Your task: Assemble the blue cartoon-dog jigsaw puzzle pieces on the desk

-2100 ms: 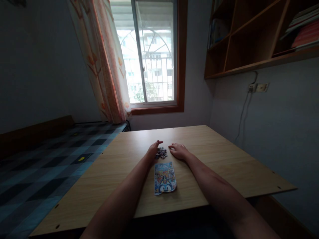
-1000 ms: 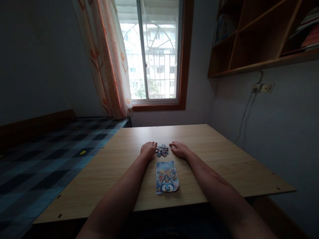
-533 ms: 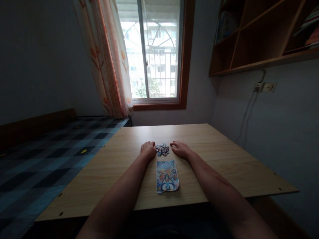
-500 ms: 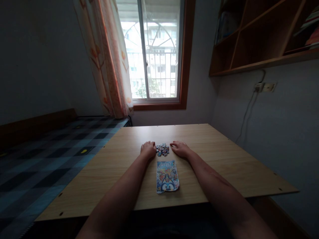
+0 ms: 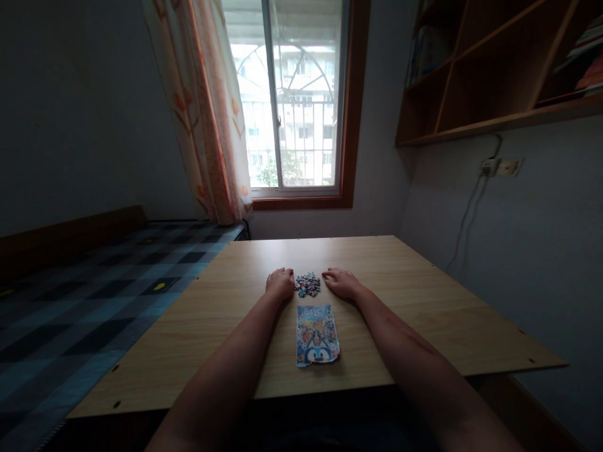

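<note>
A small heap of jigsaw puzzle pieces (image 5: pixel 308 285) lies on the wooden table (image 5: pixel 226 333), between my two hands. My left hand (image 5: pixel 281 284) rests on the tabletop at the heap's left edge, fingers loosely bent and holding nothing I can see. On the other side my right hand (image 5: pixel 341 282) lies low on the table, its fingers stretched toward the pieces with a small gap between. Nearer to me, between my forearms, is a colourful printed picture sheet (image 5: pixel 317 334) with a blue cartoon face and a ragged lower edge.
A bed with a checked blue cover (image 5: pixel 117 295) adjoins the table's left side. Beyond the table are a window (image 5: pixel 301 125) and a flowered curtain (image 5: pixel 207 125). A wooden shelf (image 5: pixel 490 81) and a socket (image 5: pixel 509 167) with a cable are on the right wall.
</note>
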The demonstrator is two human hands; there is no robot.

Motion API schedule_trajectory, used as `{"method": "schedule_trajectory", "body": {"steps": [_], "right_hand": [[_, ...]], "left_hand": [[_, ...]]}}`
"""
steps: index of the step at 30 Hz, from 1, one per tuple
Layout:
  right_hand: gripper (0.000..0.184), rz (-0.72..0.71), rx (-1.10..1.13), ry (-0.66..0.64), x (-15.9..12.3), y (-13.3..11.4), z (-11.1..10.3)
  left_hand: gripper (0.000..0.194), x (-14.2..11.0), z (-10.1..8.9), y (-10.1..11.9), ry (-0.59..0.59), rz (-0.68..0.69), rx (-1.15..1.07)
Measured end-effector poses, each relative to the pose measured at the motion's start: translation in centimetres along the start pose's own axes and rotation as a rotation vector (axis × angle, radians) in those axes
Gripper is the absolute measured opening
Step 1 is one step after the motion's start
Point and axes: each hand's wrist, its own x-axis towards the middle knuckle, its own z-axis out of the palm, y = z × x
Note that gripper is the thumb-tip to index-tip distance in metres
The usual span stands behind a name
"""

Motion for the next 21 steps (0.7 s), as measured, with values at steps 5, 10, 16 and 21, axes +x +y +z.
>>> {"method": "schedule_trajectory", "body": {"steps": [5,10,16,21], "right_hand": [[0.043,0.0,0.003,0.0,0.04,0.0,0.05],[0.043,0.008,0.005,-0.001,0.12,0.1,0.19],[0.043,0.004,0.0,0.002,0.06,0.01,0.17],[0.043,0.0,-0.005,-0.001,0.06,-0.01,0.1]], "left_hand": [[0.034,0.11,0.29,-0.16,0.017,0.002,0.0],[0.031,0.19,0.43,-0.24,0.019,0.011,0.008],[0.031,0.16,0.29,-0.19,0.011,0.019,0.019],[0.032,0.07,0.14,-0.11,0.006,0.021,0.026]]}}
